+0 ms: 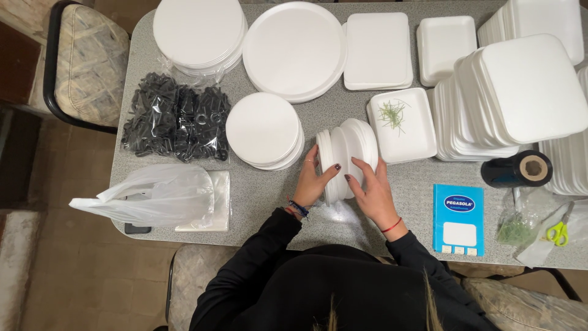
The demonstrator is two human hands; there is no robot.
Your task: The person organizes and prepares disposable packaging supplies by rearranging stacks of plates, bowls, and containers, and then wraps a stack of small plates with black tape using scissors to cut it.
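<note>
Fingers of both hands grip tilted stack of white plates.

Left hand, right hand, fingers curled.

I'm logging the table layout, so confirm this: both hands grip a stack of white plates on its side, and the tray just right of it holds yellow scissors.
Wrong on the tray: the head view shows green sprigs in it. The scissors lie at the table's right edge. Both hands, left and right, do grip the plates.

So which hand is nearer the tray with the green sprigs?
Right. The right hand sits just below the tray with green sprigs; the left hand is farther left, across the plate stack.
</note>
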